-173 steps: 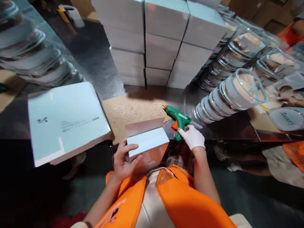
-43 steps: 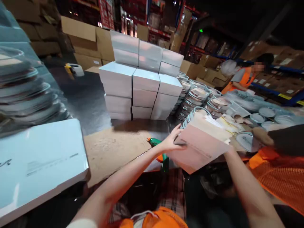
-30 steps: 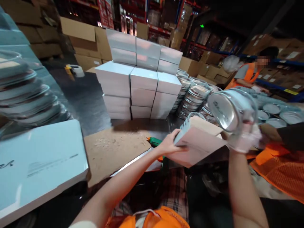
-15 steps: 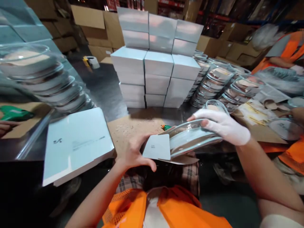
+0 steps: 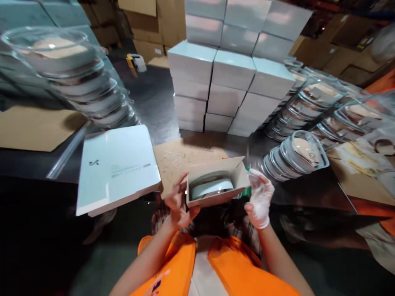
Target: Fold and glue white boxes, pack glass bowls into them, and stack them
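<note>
A small open carton [image 5: 212,202] is tilted toward me above the table edge, its open end facing up. Inside it lies a clear glass dish [image 5: 226,191] with a pale band around it. My left hand [image 5: 179,205] grips the carton's left end, thumb along the lower front. My right hand [image 5: 259,199], in a white glove with bare fingertips, is open beside the carton's right end, palm turned toward it. Behind that end a green object [image 5: 247,191] shows in part; the carton hides the rest.
A flat white box [image 5: 119,164] lies at left, near a stack of glass dishes [image 5: 77,78]. White boxes [image 5: 212,90] are piled ahead. More stacked glass dishes [image 5: 293,156] stand at right. Brown cardboard [image 5: 188,150] covers the table's middle.
The glass dishes my right hand was holding have gone down into the carton, and that hand has let go. The carton now stands more upright. My view has shifted left.
</note>
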A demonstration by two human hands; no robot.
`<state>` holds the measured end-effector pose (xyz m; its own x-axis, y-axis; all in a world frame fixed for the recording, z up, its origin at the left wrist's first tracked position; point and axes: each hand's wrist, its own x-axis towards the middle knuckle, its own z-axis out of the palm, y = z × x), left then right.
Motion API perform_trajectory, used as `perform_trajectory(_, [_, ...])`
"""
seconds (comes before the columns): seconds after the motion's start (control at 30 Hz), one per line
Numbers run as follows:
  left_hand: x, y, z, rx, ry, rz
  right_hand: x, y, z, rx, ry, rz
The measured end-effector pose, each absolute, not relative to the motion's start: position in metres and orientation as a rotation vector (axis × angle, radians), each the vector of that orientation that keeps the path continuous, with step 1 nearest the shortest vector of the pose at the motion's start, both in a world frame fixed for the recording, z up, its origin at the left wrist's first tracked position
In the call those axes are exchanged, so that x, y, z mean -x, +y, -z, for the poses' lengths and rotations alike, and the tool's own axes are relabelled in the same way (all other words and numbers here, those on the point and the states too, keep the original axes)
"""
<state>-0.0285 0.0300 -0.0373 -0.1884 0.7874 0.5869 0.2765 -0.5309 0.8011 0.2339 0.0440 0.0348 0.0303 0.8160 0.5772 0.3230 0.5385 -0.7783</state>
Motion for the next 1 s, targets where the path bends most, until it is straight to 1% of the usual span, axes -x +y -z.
perform_trajectory(0.07, [0.029, 0.028, 0.029, -1.783, 1.136, -1.845, -0.216, 0.042, -0.032, 0.991, -1.612, -0.548])
perform_trajectory(0.13, [0.026, 0.025, 0.020, -1.851, 1.092, -1.841, -0.200, 0.043, -0.041, 1.012, -1.659, -0.672])
perform_trajectory(0.23, [0.018, 0.024, 0.008, -1.765, 1.131, -1.845, -0.180, 0.045, -0.058, 1.097, -1.446, -0.748])
perform_trajectory(0.33, [0.012, 0.026, 0.002, -1.592, 1.132, -1.994, -0.168, 0.043, -0.068, 1.124, -1.220, -0.771])
perform_trajectory(0.43, [0.018, 0.029, 0.002, -1.777, 1.112, -1.979, -0.182, 0.040, -0.068, 1.177, -1.228, -0.833])
perform_trajectory(0.5, [0.026, 0.031, 0.002, -1.913, 1.120, -1.919, -0.205, 0.040, -0.063, 1.350, -1.299, -0.748])
perform_trajectory(0.6, [0.035, 0.035, 0.004, -1.968, 1.121, -1.924, -0.239, 0.043, -0.052, 1.866, -1.374, -0.505])
perform_trajectory(0.63, [0.035, 0.037, 0.005, -1.991, 1.116, -1.931, -0.246, 0.046, -0.049, 2.054, -1.376, -0.479])
perform_trajectory(0.7, [0.034, 0.042, 0.008, -2.043, 1.087, -1.951, -0.251, 0.053, -0.043, 2.299, -1.330, -0.585])
perform_trajectory(0.8, [0.028, 0.049, 0.012, -2.066, 1.059, -1.972, -0.250, 0.065, -0.038, 2.267, -1.214, -0.807])
perform_trajectory(0.93, [0.026, 0.043, 0.006, -1.926, 1.201, -1.966, -0.254, 0.066, -0.036, 2.045, -1.111, -0.985])
perform_trajectory(1.0, [0.028, 0.031, -0.002, -1.787, 1.266, -1.958, -0.255, 0.057, -0.036, 1.948, -1.065, -1.020])
